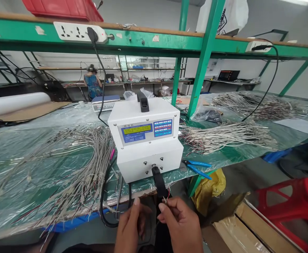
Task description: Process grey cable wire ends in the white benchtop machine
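Observation:
My right hand (pixel 178 225) pinches the end of a grey cable (pixel 165 200), whose stripped red and pale conductors stick out just below a black nozzle (pixel 159 181). That nozzle projects from the front of a white wire-stripping machine (pixel 145 165), which has a yellow display and blue keypad. My left hand (pixel 130 225) stands close beside the right, its fingers closed on a thin grey cable (pixel 119 191) running up from the bench edge. A large bundle of grey cables (pixel 74 168) lies left of the machine.
Plastic sheeting covers the green bench (pixel 38 147). More cable bundles (pixel 227 137) lie to the right, beside blue-handled pliers (pixel 197 168). A black power cord (pixel 103 88) rises to a shelf power strip (pixel 80 32). A co-worker (pixel 93 84) sits far back. A red stool (pixel 293 203) stands lower right.

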A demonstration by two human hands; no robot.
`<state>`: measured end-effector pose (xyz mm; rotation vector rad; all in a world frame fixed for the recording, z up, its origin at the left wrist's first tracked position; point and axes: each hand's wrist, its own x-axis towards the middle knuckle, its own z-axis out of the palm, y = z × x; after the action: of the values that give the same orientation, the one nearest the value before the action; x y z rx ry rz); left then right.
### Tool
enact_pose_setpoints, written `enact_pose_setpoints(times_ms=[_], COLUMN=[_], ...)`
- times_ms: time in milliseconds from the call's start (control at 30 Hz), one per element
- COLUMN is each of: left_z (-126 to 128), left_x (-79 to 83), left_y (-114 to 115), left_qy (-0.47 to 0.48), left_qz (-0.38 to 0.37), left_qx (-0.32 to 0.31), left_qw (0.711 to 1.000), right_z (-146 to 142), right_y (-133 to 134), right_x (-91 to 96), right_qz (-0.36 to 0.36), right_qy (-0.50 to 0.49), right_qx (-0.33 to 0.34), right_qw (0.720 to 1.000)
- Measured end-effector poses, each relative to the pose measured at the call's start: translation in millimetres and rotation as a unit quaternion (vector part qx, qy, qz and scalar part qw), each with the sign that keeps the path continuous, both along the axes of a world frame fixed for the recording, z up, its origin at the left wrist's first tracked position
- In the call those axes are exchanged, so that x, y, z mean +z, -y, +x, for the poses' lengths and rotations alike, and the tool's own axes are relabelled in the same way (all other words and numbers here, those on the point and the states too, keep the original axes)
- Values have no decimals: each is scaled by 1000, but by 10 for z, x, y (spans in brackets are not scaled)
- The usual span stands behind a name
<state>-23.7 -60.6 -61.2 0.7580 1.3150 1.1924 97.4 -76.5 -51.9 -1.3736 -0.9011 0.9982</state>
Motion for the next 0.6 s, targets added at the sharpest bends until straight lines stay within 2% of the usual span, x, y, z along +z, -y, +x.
enact_pose_setpoints(times_ms=[167, 300, 600], left_z=[81, 111, 164], left_x=[-60, -27, 14], left_y=[177, 187, 230], left_qy=[35, 30, 68], left_qz=[-44, -75, -90], left_qx=[-3, -17, 18], left_qw=[998, 997, 994], right_z=[29, 43, 46], right_y=[0, 3, 102], right_x=[-25, -21, -4], right_qz=[5, 2, -1], right_qy=[28, 42, 40], right_qx=[3, 14, 9], right_qw=[1000, 999, 999])
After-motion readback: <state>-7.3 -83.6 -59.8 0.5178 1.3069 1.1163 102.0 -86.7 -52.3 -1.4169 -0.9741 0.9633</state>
